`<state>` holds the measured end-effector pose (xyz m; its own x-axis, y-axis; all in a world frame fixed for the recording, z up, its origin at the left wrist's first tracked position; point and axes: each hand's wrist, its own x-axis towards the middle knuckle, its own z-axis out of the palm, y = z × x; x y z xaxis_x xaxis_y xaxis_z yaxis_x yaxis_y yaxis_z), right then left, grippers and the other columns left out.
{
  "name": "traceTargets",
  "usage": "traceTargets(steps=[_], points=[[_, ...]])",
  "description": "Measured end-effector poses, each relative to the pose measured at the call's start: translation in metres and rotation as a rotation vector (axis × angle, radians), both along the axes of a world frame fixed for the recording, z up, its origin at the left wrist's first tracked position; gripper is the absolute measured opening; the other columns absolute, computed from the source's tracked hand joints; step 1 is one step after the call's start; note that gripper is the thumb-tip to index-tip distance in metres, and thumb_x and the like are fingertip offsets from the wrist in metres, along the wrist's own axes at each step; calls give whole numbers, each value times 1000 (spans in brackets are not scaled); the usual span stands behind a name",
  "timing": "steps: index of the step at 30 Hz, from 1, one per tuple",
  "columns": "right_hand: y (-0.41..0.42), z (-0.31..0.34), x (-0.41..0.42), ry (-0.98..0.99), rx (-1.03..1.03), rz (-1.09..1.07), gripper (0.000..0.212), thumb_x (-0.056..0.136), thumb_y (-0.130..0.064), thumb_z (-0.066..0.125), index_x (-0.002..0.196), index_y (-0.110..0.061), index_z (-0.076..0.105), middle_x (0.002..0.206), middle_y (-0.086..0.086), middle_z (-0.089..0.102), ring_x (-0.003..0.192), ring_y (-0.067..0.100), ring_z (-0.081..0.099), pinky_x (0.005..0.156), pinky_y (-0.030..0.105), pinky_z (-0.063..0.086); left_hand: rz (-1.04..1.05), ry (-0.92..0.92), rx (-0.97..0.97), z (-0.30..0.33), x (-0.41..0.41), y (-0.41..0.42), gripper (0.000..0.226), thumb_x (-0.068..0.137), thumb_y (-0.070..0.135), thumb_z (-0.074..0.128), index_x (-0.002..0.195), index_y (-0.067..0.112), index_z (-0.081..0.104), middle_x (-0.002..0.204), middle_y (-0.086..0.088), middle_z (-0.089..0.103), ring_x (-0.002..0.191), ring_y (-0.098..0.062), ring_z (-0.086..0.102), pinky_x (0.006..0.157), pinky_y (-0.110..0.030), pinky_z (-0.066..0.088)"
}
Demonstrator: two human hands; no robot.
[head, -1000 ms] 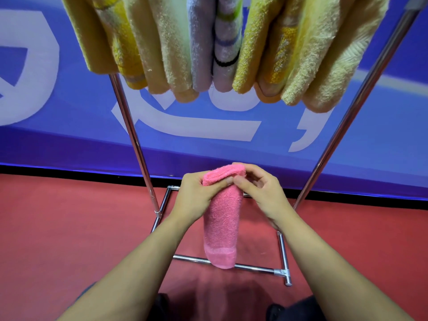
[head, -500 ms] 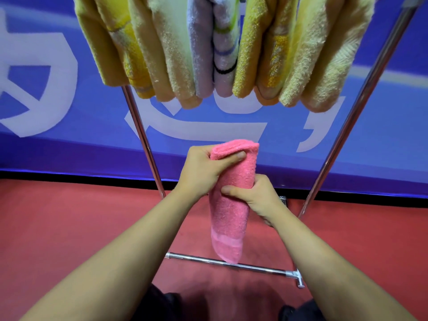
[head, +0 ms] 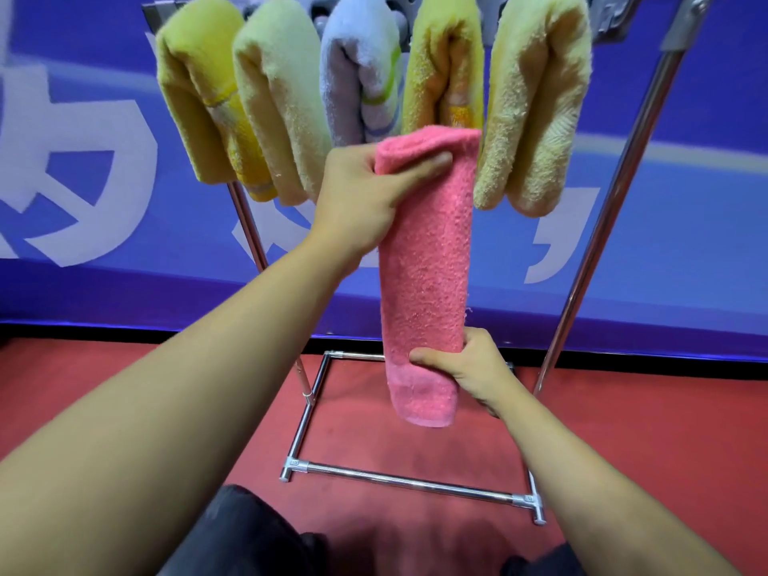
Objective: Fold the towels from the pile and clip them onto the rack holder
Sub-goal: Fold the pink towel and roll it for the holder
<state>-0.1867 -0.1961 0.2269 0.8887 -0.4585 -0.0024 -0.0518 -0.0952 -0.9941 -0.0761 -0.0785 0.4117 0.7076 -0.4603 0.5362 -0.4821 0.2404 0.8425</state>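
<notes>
Nearest, at about 5 o'clock, the lower part of the folded pink towel (head: 426, 280) is pinched by the right hand (head: 465, 370), thumb in front. Its top fold, near centre, is gripped by the left hand (head: 365, 197). Within the last second the towel has been raised from low over the rack's base bar (head: 411, 484) to the hanging towels (head: 536, 101) at 12 o'clock. Folding seems done; clipping onto the rack holder (head: 615, 18) likely follows.

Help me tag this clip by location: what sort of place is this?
Likely an indoor staged or sports-hall setup, not a home: a red floor, a blue banner with large white lettering along the wall, and a freestanding chrome towel rack hung with folded towels.
</notes>
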Motion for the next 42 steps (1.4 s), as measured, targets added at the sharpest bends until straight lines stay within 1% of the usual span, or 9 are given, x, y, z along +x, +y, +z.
traceTargets(steps=[3,5,9,15,20,28,35,38,42], points=[[-2,4,-6,-17,11,-3,21,70,-14,91,87,-11,78,84,0,80,76,9,74,68,23,57,-12,-54,-26,26,-1,-6,26,82,16,85,106,10,79,97,-1,80,88,-11,71,85,-30,60],[-4,5,-9,-28,17,-9,21,70,-12,90,87,-9,78,83,0,79,74,8,73,66,22,56,-29,-63,-56,43,-2,-10,24,79,19,86,101,9,80,97,-9,80,88,-19,73,88,-42,61],[-6,5,-12,-39,-15,9,20,71,-12,90,88,-9,79,85,1,79,75,7,70,71,23,57,-26,-71,-129,71,-3,-13,17,79,22,87,90,11,82,97,-18,79,90,-30,75,89,-55,59],[-9,12,-14,-39,-29,60,25,70,-14,90,91,-14,77,88,-3,80,82,7,73,78,25,59,-75,-20,-69,62,-4,-21,23,77,21,88,94,6,81,97,-20,78,86,-27,73,89,-52,61],[-7,25,-12,-157,111,-10,30,66,-16,90,91,-14,75,89,2,79,84,16,75,78,31,59,-75,-39,18,24,-16,-25,17,82,15,84,99,14,81,85,3,78,81,-7,67,82,-31,58],[-6,26,-16,-175,118,37,51,70,-19,90,115,-15,66,106,3,77,99,19,74,86,35,57,-12,33,155,-11,-5,-25,20,83,27,84,101,19,82,93,2,80,84,-6,68,85,-35,59],[-6,33,-24,-195,39,231,104,73,-13,84,157,-36,27,140,-15,61,126,12,61,103,30,51,106,192,177,-52,35,-6,16,80,32,86,96,29,83,91,6,80,86,-6,69,84,-35,57],[-4,37,-28,-203,64,266,106,75,-14,83,154,-53,23,140,-14,61,125,16,62,105,36,50,147,305,219,-76,47,5,24,77,32,88,98,24,82,95,2,80,97,-11,74,91,-40,59],[-1,43,-29,-206,104,316,92,78,-12,80,149,-52,37,142,-3,61,127,26,61,107,43,49,176,575,275,-113,56,16,39,72,27,91,103,6,77,105,-13,78,103,-25,74,95,-51,59]])
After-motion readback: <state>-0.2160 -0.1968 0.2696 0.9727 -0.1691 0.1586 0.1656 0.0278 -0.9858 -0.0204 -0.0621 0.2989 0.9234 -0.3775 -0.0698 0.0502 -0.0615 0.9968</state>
